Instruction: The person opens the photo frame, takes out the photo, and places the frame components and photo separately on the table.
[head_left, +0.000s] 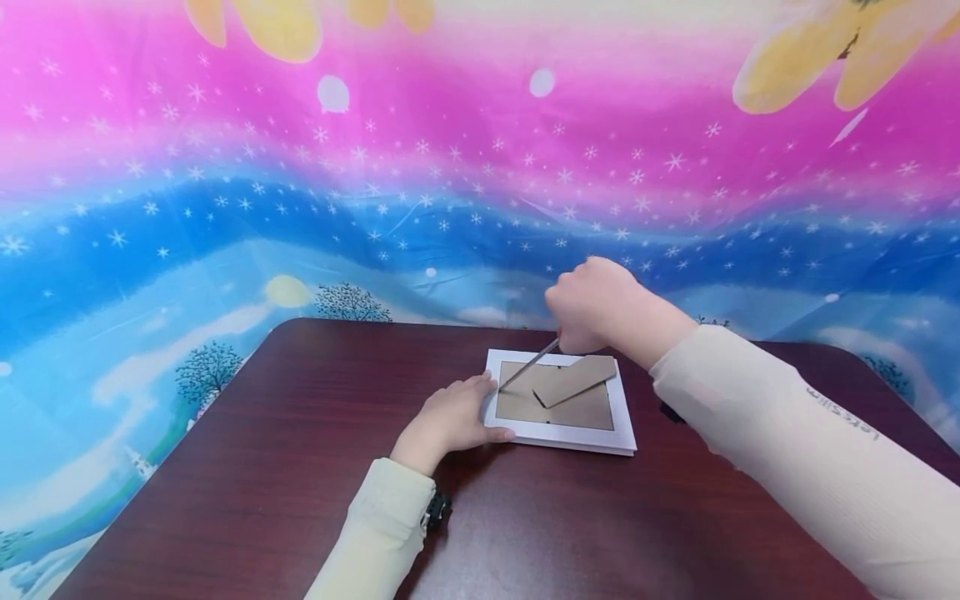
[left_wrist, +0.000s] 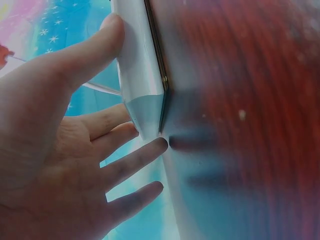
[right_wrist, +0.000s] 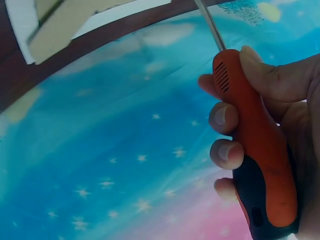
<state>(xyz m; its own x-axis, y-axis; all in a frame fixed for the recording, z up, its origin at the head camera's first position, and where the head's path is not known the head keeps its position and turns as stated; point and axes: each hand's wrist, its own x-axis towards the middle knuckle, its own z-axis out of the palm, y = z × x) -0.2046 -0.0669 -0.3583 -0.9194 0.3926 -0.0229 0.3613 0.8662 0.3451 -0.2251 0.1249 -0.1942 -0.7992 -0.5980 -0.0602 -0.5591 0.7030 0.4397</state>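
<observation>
A white picture frame (head_left: 570, 437) lies back side up on the table, showing its brown backing board (head_left: 577, 414) and a folding stand leg (head_left: 581, 379) across it. My right hand (head_left: 592, 304) grips a screwdriver by its orange and black handle (right_wrist: 255, 115), raised over the frame's far side. The thin metal shaft (head_left: 531, 365) slants down to the left, its tip at the left edge of the backing board. My left hand (head_left: 450, 417) touches the frame's near left corner, thumb along the near side, the other fingers straight and spread at the left side.
The dark reddish-brown table (head_left: 247, 467) has rounded far corners. Close behind its far edge hangs a pink and blue cloth backdrop (head_left: 450, 150) printed with snowflakes. A black band (head_left: 437, 510) sits at the left wrist.
</observation>
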